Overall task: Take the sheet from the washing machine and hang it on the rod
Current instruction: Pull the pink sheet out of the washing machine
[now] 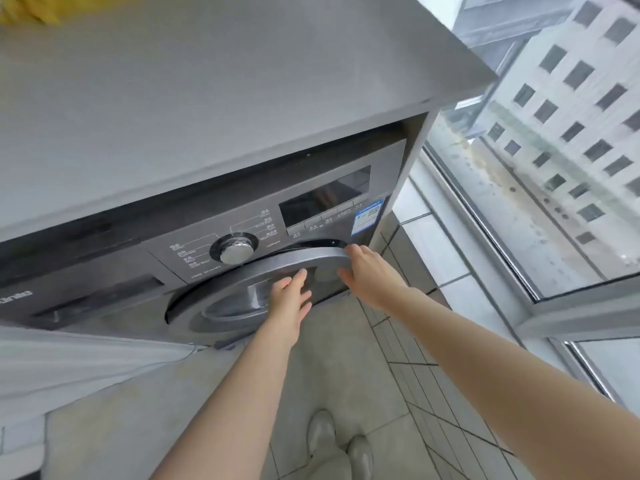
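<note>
Your two forearms are bare with no sleeves showing, your left hand [290,299] and right hand [372,276] wear nothing, and pale grey-white slippers [337,445] at 6 o'clock cover your feet.
</note>
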Motion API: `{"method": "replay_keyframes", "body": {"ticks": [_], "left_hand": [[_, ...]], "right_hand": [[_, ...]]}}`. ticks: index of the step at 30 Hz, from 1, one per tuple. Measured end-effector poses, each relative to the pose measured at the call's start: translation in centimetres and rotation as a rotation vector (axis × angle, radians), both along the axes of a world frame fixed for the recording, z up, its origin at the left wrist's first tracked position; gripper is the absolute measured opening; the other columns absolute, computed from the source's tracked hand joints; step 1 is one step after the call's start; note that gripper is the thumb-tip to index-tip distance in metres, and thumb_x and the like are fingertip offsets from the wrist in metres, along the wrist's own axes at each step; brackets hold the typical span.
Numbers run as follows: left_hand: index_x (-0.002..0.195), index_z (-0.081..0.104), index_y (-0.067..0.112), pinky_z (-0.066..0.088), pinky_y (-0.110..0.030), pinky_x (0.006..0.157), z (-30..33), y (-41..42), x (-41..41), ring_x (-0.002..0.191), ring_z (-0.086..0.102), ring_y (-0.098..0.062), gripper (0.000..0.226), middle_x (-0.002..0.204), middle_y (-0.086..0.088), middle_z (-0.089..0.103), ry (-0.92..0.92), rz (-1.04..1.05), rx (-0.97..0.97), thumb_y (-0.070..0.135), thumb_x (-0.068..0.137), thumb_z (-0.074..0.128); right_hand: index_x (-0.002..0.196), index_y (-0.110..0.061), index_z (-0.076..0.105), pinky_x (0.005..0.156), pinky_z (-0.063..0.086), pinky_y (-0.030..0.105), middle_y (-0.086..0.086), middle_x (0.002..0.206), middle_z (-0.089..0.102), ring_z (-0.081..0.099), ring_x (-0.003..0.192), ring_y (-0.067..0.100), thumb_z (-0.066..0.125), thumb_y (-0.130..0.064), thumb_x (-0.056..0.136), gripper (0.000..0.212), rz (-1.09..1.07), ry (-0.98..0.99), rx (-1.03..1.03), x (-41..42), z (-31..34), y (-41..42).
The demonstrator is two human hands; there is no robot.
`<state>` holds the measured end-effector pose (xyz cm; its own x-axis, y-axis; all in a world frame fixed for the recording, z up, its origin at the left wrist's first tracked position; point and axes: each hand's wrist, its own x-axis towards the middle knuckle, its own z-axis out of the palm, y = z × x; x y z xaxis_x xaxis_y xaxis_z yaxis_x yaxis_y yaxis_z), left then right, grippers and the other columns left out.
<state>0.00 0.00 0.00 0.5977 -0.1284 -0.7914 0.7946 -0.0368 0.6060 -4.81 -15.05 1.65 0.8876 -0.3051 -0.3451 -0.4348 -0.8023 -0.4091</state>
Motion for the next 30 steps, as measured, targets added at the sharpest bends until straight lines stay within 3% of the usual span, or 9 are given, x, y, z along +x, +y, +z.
{"method": "replay_keyframes", "body": {"ticks": [5, 8, 13, 19, 22, 25, 30], "left_hand": [[0.11, 0.057, 0.021, 0.045, -0.036, 0.097, -1.3, -0.5, 1.0, 0.121, 0.054, -0.025, 0.026, 0.138, -0.008, 0.05, 0.059, 0.237, -0.157, 0.037, 0.091, 0.062], [0.1, 0.058, 0.023, 0.046, -0.034, 0.096, -2.0, -0.7, 1.4, 0.119, 0.055, -0.024, 0.019, 0.133, -0.008, 0.053, 0.054, 0.336, -0.179, 0.036, 0.089, 0.065], [0.12, 0.053, 0.009, 0.047, -0.034, 0.098, -2.8, -1.3, 1.2, 0.115, 0.059, -0.022, 0.038, 0.127, -0.012, 0.058, -0.014, 0.455, -0.222, 0.03, 0.09, 0.065], [0.1, 0.055, 0.009, 0.05, -0.032, 0.094, -2.6, -2.1, 0.0, 0.108, 0.063, -0.026, 0.019, 0.122, -0.015, 0.06, -0.057, 0.502, -0.181, 0.028, 0.095, 0.058], [0.112, 0.056, 0.002, 0.052, -0.031, 0.091, -2.8, -1.7, -1.6, 0.104, 0.066, -0.023, 0.031, 0.124, -0.016, 0.06, -0.082, 0.483, -0.134, 0.028, 0.095, 0.057], [0.121, 0.054, 0.002, 0.054, -0.027, 0.085, -2.9, -0.3, -4.2, 0.097, 0.069, -0.018, 0.039, 0.123, -0.014, 0.061, -0.129, 0.395, -0.058, 0.031, 0.095, 0.057], [0.122, 0.054, 0.004, 0.054, -0.03, 0.087, -2.4, 2.7, -8.8, 0.096, 0.069, -0.018, 0.038, 0.121, -0.013, 0.061, -0.135, 0.354, -0.022, 0.03, 0.094, 0.058]], "right_hand": [[0.149, -0.013, 0.022, 0.101, 0.043, 0.045, 0.01, 0.147, 0.037, 0.045, 0.126, 0.033, 0.051, -0.031, 0.096, 0.063, 0.084, 0.032, 0.063, 3.0, -2.1, 0.2], [0.149, -0.012, 0.024, 0.102, 0.042, 0.045, 0.009, 0.15, 0.033, 0.044, 0.127, 0.034, 0.052, -0.028, 0.096, 0.062, 0.138, 0.031, 0.062, 3.9, -3.3, 0.3], [0.132, -0.009, 0.045, 0.094, 0.044, 0.046, 0.014, 0.132, 0.048, 0.052, 0.113, 0.039, 0.053, -0.02, 0.093, 0.041, 0.129, -0.047, 0.072, 4.3, -4.6, 0.1], [0.128, -0.009, 0.047, 0.086, 0.047, 0.046, 0.015, 0.122, 0.052, 0.056, 0.103, 0.041, 0.05, -0.017, 0.096, 0.034, 0.185, -0.057, 0.03, 3.2, -4.7, -0.1], [0.128, -0.009, 0.043, 0.08, 0.048, 0.044, 0.015, 0.116, 0.051, 0.056, 0.097, 0.041, 0.048, -0.008, 0.094, 0.034, 0.211, -0.018, 0.006, 1.6, -4.7, 0.2], [0.122, -0.007, 0.043, 0.077, 0.046, 0.041, 0.015, 0.112, 0.051, 0.056, 0.096, 0.041, 0.05, -0.013, 0.094, 0.029, 0.251, 0.044, -0.003, -0.6, -4.3, 0.7], [0.116, -0.007, 0.046, 0.083, 0.046, 0.04, 0.014, 0.113, 0.052, 0.055, 0.103, 0.036, 0.062, -0.027, 0.09, 0.036, 0.289, 0.158, 0.081, -4.7, -3.7, 2.3]]}}
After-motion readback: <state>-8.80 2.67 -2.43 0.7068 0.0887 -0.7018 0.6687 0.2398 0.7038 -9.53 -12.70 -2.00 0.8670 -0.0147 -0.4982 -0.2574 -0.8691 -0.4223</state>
